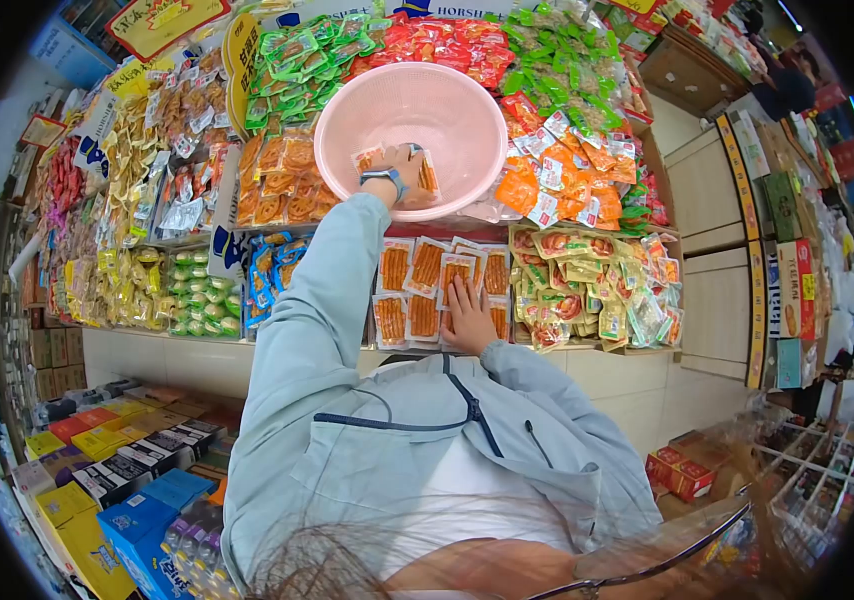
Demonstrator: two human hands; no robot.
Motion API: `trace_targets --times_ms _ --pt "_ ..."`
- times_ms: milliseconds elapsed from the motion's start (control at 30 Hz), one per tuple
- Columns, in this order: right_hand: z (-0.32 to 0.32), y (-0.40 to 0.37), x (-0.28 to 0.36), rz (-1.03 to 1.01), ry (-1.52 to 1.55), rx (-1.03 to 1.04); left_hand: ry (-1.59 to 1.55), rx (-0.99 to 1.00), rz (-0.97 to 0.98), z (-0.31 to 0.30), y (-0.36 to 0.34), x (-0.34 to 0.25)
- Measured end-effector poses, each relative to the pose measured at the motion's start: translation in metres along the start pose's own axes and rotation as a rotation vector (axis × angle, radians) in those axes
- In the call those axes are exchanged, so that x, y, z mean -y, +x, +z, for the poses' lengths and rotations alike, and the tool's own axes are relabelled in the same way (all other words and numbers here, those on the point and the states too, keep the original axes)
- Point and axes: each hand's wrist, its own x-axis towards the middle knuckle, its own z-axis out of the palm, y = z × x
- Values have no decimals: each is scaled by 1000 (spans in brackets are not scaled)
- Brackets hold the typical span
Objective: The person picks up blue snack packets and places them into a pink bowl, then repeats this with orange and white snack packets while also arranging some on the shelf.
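My left hand (399, 168) reaches into a pink plastic basket (487, 125) and rests over flat snack packets (429, 178) lying at its near side. Its fingers look stretched out, partly hidden behind the wrist and watch. Below the basket, my right hand (465, 318) lies with spread fingers on a clear packet of orange-brown snack sticks (458, 272). That packet sits on top of several alike (394, 266) in a display compartment. The basket stands tilted toward me on the goods behind this compartment.
Yellow-green packets (572, 285) fill the compartment to the right, blue packets (265, 268) the one to the left. Orange pouches (572, 175) lie right of the basket, bagged ring-shaped snacks (282, 180) left of it. Coloured cartons (132, 470) stand behind me on the left.
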Motion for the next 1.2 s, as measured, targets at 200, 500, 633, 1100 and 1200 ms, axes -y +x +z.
trace_targets --times_ms 200,500,633,1100,1200 --pt "-3 1 -1 3 6 73 -190 -596 32 -24 -36 -3" --pt "6 2 -4 -15 -31 66 -311 -419 71 163 -220 -65" --pt "6 1 -5 -16 -30 100 -93 -264 -57 191 -235 -56" --pt "9 0 -6 -14 -73 72 -74 -196 70 149 -241 -48" --pt "9 1 -4 -11 -105 78 -127 -111 -2 143 -238 -44"
